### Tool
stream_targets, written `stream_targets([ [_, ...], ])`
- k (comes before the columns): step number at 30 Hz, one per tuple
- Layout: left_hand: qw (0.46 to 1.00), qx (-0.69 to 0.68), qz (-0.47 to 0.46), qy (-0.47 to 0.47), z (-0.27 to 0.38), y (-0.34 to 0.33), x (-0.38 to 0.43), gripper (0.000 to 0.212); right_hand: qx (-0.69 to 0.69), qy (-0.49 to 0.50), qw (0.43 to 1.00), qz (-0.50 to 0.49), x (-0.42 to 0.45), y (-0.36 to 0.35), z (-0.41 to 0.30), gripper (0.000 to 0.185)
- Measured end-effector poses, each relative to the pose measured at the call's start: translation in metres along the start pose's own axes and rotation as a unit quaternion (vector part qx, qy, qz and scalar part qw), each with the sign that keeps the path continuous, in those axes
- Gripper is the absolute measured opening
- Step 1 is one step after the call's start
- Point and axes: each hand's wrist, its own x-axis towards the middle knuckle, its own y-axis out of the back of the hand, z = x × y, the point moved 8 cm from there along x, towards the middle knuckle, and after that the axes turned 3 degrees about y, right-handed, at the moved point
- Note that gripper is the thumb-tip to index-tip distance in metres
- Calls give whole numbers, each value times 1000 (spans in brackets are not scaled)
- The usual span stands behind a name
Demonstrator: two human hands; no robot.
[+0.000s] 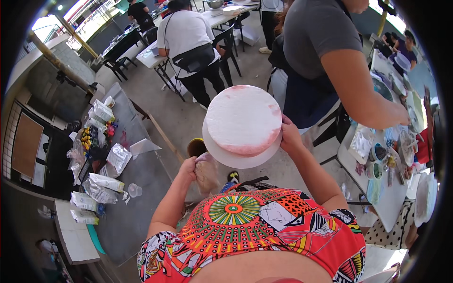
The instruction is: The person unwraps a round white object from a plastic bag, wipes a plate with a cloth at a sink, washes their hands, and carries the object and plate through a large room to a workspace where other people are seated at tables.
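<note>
My right hand grips the right edge of a round white board, at chest height in front of me. A white foam-like disc sits on that board, with pink smears around its rim and a mostly bare white top. My left hand is closed on the top of a translucent plastic bag, which hangs down below the board's left side. What the bag contains is hard to make out.
A grey table on my left carries foil pouches and a plastic cup. A yellow-rimmed bucket stands on the floor ahead. Close on the right, a person in a grey shirt reaches over a cluttered white table.
</note>
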Motion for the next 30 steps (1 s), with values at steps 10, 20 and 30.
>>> stream_targets([
  [10,994,79,-80,-3,53,-38,34,36,2,39,999,22,47,4,-22,37],
  [20,985,105,-128,-48,143,-146,55,33,70,105,990,56,99,11,-69,34],
  [30,990,44,-134,-1,175,-245,158,31,74,132,981,121,148,58,-133,35],
])
